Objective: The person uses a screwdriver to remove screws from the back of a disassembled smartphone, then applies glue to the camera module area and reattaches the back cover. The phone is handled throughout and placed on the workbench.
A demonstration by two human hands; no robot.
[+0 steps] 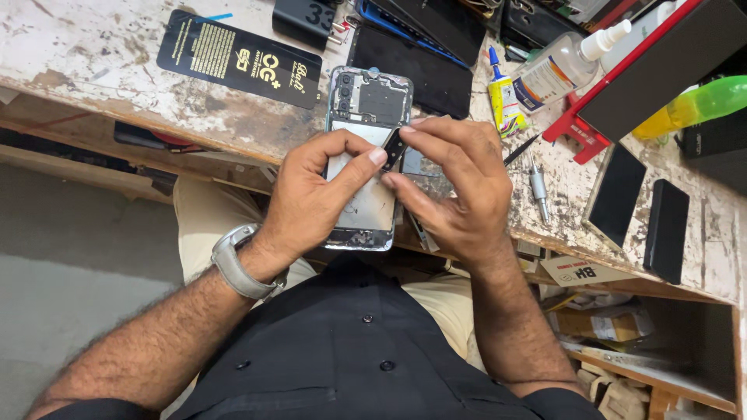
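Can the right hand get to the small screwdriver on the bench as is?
Probably yes. The screwdriver lies bare just beside the right hand, nothing between. But that hand shares a small black part with the left hand.

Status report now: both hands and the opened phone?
Left hand steadies opened phone. Both hands pinch small black part, right hand included. Nothing blocking.

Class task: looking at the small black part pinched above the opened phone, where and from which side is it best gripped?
Probably by its long thin edges, from both sides: the small black part stands tilted above the opened phone, pinched between left hand and right hand.
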